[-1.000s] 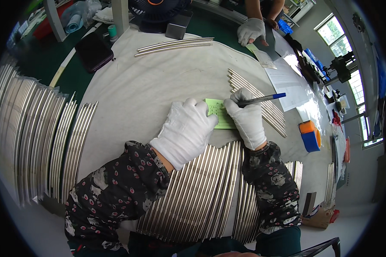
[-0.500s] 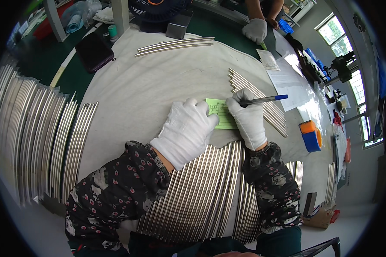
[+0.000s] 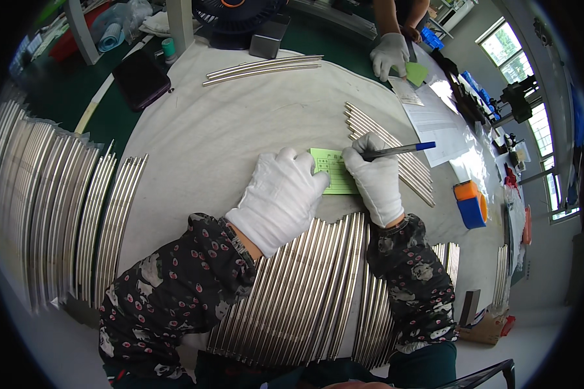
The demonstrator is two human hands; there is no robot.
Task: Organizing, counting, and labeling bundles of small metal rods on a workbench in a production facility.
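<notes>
A green printed card (image 3: 337, 176) lies on the white cloth in front of me. My left hand (image 3: 284, 188), in a white glove, has curled fingers and holds down the card's left edge with the thumb side. In my gloved right hand (image 3: 376, 175) a pen (image 3: 402, 150) with a blue end is pinched, pointing out to the right. Its tip is hidden by the fingers over the card's right part. Below both hands a wide row of thin silvery metal rods (image 3: 298, 292) spreads under my forearms.
More rods (image 3: 52, 207) are stacked at the left, and a small group (image 3: 389, 152) lies beyond my right hand. A blue and orange tape dispenser (image 3: 471, 206) stands right. A dark phone-like case (image 3: 141, 79) lies far left. A co-worker's gloved hand (image 3: 389, 55) is at the far side near a green slip (image 3: 416, 73).
The co-worker's hand has shifted slightly, and the green slip beside it now shows more of its face. My hands, the card and the pen stay almost in place.
</notes>
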